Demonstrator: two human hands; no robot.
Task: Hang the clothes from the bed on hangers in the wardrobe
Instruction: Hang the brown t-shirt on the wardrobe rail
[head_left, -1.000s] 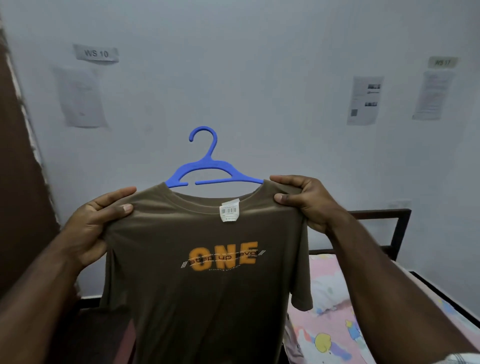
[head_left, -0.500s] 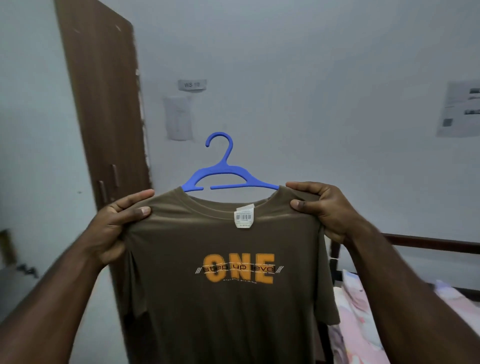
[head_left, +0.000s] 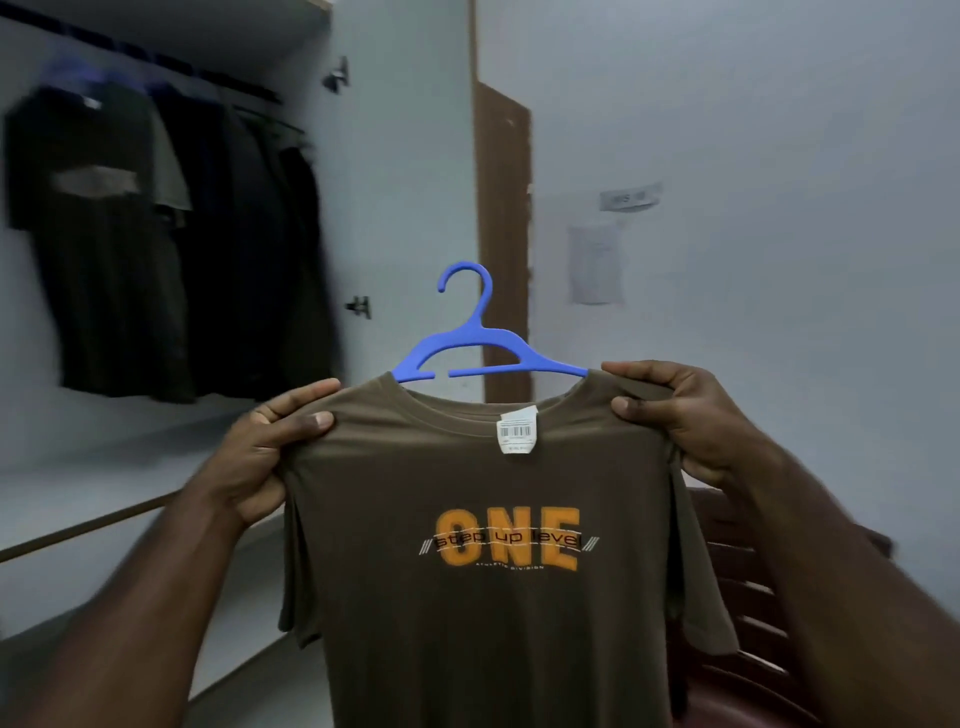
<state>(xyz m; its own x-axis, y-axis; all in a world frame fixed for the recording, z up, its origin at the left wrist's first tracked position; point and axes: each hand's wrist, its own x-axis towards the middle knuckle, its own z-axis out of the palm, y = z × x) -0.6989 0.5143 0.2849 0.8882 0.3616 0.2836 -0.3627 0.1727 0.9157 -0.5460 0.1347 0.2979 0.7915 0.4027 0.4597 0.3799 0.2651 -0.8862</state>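
A brown T-shirt (head_left: 488, 545) hangs in the centre of the frame, front toward the camera, with "ONE" in orange letters across the chest and a thin line of text reading "step up level" over it. A white barcode tag (head_left: 516, 430) hangs just below the neckline. The shirt sits on a blue plastic hanger (head_left: 485, 351), whose arms run into the neck opening and whose hook rises free above the collar, just left of centre.

The left hand (head_left: 270, 452) pinches the shirt's shoulder at centre left, thumb on the front of the cloth and fingers curled behind it. The right hand (head_left: 685, 415) grips the other shoulder at centre right, thumb pressed on the front, fingers folded over the top edge of the fabric. Both forearms reach in from the bottom corners.

In the upper left of the frame the wardrobe (head_left: 374, 156) stands open, and several dark garments (head_left: 156, 244) hang close together from a rail under its top shelf; they are blurred. The brown edge of the wardrobe door (head_left: 506, 218) stands behind the hanger. On the pale wall at right of centre a paper sheet (head_left: 595, 265) is stuck below a small label (head_left: 630, 196), its writing too blurred to read. A dark slatted piece of furniture (head_left: 737, 613) shows at lower right behind the shirt.
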